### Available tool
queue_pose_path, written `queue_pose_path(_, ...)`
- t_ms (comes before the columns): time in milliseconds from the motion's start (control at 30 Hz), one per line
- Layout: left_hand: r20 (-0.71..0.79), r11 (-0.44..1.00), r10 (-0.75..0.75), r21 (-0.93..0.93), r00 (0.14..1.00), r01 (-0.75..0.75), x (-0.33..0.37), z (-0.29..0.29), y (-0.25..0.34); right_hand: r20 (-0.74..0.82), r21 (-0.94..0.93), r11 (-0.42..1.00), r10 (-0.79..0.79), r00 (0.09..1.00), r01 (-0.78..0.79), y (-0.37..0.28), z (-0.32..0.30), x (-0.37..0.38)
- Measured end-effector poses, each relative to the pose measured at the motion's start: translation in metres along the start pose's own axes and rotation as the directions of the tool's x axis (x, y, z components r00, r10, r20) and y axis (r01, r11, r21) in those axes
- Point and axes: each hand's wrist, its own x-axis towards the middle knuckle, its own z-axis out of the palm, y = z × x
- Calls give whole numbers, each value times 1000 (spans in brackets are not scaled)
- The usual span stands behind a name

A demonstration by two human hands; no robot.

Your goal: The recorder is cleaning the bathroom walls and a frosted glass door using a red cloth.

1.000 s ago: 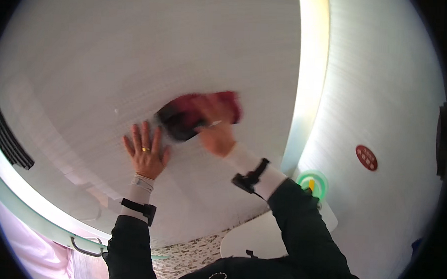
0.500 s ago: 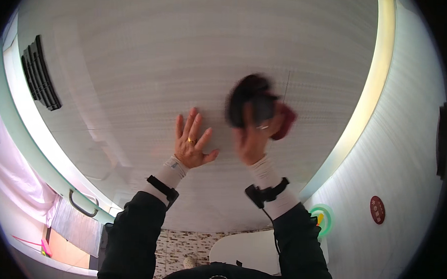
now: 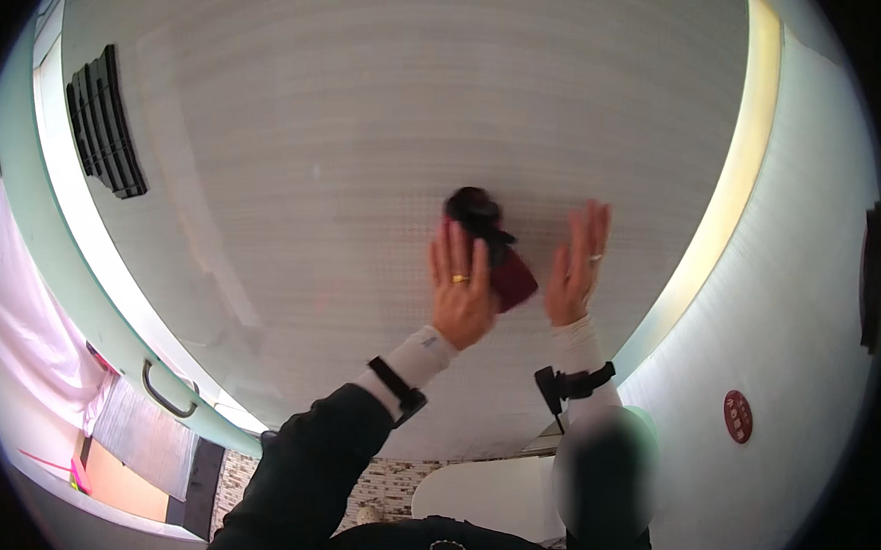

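Note:
A dark red, flat, roughly rectangular item (image 3: 515,281) lies on the grey, finely lined surface, with a soft-looking black piece (image 3: 475,210) over its upper end. Blur keeps me from telling what kind of thing it is. My left hand (image 3: 462,296) rests against its left side, fingers stretched out and partly over it; a gold ring shows on one finger. Apart from the item, to its right, my right hand (image 3: 578,266) is held with straight fingers and nothing in it. Its fingers are slightly smeared by motion. Both wrists carry black straps.
A black slatted piece (image 3: 108,123) lies at the surface's far left. Lit pale strips edge both sides. To the left is a light green edge with a dark handle (image 3: 168,391). A round red sticker (image 3: 738,417) marks the pale right panel. A white rounded seat-like shape (image 3: 490,498) is below.
My right hand has let go of the red and black item and moved right. My left hand has moved right from the bare surface onto the item.

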Motion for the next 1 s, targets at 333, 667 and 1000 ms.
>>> queue_pose_path(333, 88, 945, 168, 269, 982, -186, 9, -19, -52, -63, -404, 913, -82, 995, 50, 38, 8, -3)
queue_pose_path(667, -457, 819, -242, 378, 856, 433, -34, -191, -228, -81, -447, 890, -144, 986, 93, 29, 12, 7)
queue_pose_path(1000, -199, 951, 64, 309, 978, 0, -7, -122, -158, -76, -519, 826, -302, 950, 221, 46, 3, 10)
